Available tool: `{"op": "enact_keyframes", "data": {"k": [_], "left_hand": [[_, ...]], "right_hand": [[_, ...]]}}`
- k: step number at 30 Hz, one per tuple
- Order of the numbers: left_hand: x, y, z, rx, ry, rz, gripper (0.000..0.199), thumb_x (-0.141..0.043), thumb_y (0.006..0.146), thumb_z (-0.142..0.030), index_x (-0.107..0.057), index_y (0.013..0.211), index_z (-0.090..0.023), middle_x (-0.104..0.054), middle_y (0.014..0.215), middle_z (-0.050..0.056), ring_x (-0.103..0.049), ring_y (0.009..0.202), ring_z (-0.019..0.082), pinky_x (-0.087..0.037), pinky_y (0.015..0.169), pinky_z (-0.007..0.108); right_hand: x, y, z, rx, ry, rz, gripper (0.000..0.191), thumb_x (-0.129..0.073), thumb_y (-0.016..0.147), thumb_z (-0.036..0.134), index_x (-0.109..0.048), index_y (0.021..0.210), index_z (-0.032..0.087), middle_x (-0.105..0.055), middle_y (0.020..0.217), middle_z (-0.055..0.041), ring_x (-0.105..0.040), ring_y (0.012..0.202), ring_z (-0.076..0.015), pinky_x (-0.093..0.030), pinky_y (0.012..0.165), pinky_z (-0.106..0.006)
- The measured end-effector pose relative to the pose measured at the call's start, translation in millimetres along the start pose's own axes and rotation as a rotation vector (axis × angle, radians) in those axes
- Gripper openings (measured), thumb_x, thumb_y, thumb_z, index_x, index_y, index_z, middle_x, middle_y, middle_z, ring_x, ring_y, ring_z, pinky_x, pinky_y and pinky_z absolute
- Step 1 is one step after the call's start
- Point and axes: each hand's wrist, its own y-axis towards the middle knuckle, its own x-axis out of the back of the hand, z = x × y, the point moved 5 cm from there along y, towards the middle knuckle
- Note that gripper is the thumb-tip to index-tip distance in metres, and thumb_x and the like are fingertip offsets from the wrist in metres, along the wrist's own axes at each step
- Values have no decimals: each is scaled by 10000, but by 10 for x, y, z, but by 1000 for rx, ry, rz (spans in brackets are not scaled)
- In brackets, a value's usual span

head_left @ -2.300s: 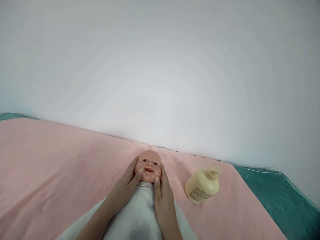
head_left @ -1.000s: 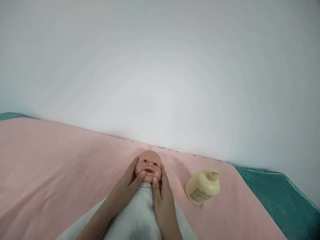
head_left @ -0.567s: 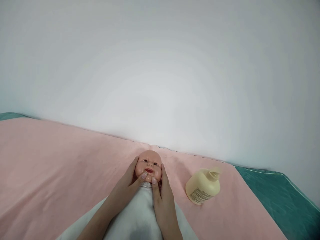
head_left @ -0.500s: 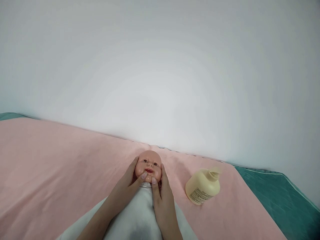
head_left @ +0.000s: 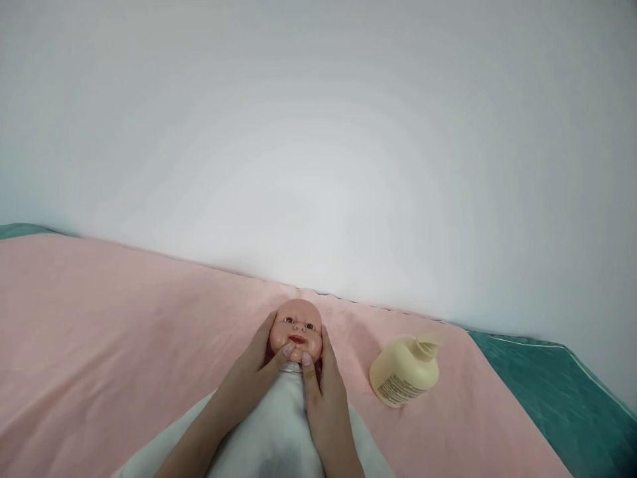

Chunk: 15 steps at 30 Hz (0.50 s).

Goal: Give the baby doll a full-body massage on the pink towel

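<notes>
A doll (head_left: 298, 325) with a bald head lies face up, its body under white cloth (head_left: 273, 425). My left hand (head_left: 255, 372) cups the left side of the head, its thumb on the chin just below the red mouth. On the other side my right hand (head_left: 324, 398) holds the head, with the thumb at the chin too. Both hands' fingers curve round the sides of the head, and their tips are partly hidden behind it.
A pale yellow pump bottle (head_left: 404, 372) with printed text is to the right of my right hand, on a pink sheet (head_left: 124, 318). Green cloth (head_left: 557, 378) shows at the right and far left. Behind rises a plain white wall (head_left: 318, 146).
</notes>
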Motion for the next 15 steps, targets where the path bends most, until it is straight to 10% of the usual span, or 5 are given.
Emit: {"op": "enact_keyframes", "data": {"k": [15], "left_hand": [[6,-29,-27,8,7,-18,706,-466,891,-544,-239,1487,-240,-329,1510,83,-371,1349,274,-368,1074,399]], "right_hand": [[2,-22,71,-19,16,-17,667,-444,905,535,-288,1465,208,-336,1498,-27,-296,1384,-199,-296,1124,-360]]}}
